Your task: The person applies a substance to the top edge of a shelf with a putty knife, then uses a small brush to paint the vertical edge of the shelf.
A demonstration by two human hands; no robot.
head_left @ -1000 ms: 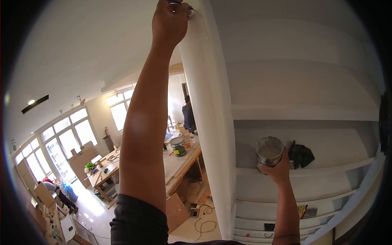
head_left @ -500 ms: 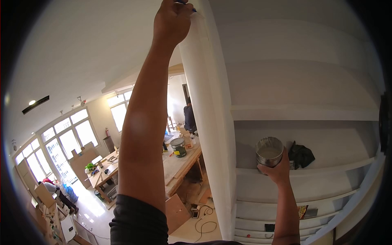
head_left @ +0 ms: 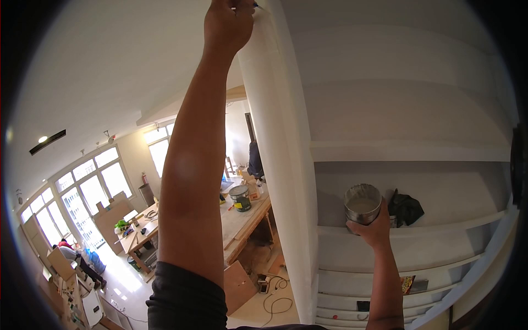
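Note:
Raised high at the top of the view, my left hand [head_left: 230, 27] is closed around a slim tool with a blue part [head_left: 255, 5], mostly cut off by the frame edge. Its end lies close to the upper edge of the tall white panel [head_left: 275, 110]. Lower on the right, my right hand [head_left: 375, 228] grips a metal can [head_left: 363, 204] from below and the side. Pale, whitish stuff shows inside the can and smears its inner wall. Just behind the can, a dark crumpled cloth or bag [head_left: 407, 208] lies on a white shelf [head_left: 451, 224].
White shelves fill the right side. Left of the panel, a wooden workbench [head_left: 250, 223] carries a paint bucket [head_left: 240, 198]; a cable [head_left: 278, 308] lies on the floor below. One person [head_left: 254, 159] is beyond the bench, and another bends over [head_left: 82, 261] at far left.
My left hand has shifted slightly up and left, taking the blue tool further out of the frame. My right hand and the can stay in place.

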